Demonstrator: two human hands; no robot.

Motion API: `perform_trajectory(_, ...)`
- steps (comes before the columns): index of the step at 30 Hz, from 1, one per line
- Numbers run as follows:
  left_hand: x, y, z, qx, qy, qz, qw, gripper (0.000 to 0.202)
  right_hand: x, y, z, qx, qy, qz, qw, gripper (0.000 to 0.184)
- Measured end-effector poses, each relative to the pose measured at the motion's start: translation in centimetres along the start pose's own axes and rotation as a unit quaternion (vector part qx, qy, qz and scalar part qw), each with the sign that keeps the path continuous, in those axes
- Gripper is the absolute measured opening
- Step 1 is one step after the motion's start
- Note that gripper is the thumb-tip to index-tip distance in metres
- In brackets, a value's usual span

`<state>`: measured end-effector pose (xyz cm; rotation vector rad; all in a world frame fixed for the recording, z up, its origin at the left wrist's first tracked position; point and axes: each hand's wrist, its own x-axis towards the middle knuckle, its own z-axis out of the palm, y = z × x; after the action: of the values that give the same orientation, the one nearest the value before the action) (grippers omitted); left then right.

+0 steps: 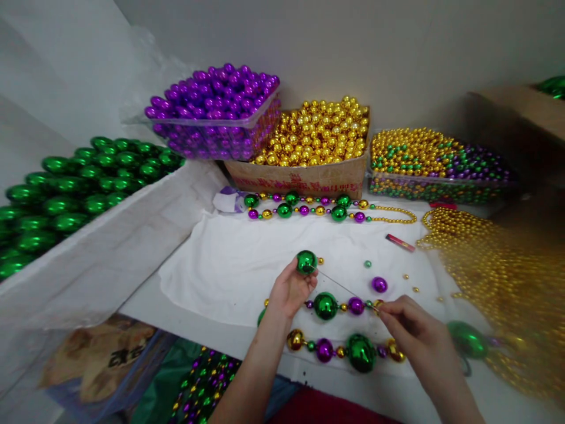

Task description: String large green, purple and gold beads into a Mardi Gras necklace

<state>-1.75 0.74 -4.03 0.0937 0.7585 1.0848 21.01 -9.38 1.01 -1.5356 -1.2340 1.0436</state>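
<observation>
Two hands thread a strand, head view: left hand (289, 290) pinches a green ball (306, 262) above the white cloth (229, 265); right hand (408, 330), fingers closed, grips the needle (342, 287). Threading step; next calls for aligning the needle tip with the ball's hole

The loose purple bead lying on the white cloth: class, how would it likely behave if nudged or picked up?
The loose purple bead is round, so it would probably roll. Its shiny finish suggests slipperiness. The white cloth beneath may slow it.

The round green bead (306, 261) is glossy, mirror-like plastic; the thin needle (339, 285) looks metallic. The white cloth (229, 265) is matt, the brown cardboard box (300, 175) dull and rough.
</observation>
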Motion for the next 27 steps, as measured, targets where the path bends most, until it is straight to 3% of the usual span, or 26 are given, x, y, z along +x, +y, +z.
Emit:
perform_trajectory(10,0.3,-0.5,0.1,0.033,0.024,0.038,0.998,0.012,0.1,-0.1,-0.2,-0.066,-0.013,-0.043,0.997,0.023)
perform_trajectory(22,-0.2,-1.9,0.5,0.109,0.020,0.081,0.991,0.023,0.2,0.3,3.2,-0.041,0.007,-0.051,0.998,0.019)
perform_trajectory(27,-0.4,-1.7,0.5,0.160,0.012,0.096,0.982,0.027,0.0,1.1,3.6,-0.016,0.032,-0.036,0.999,0.020)
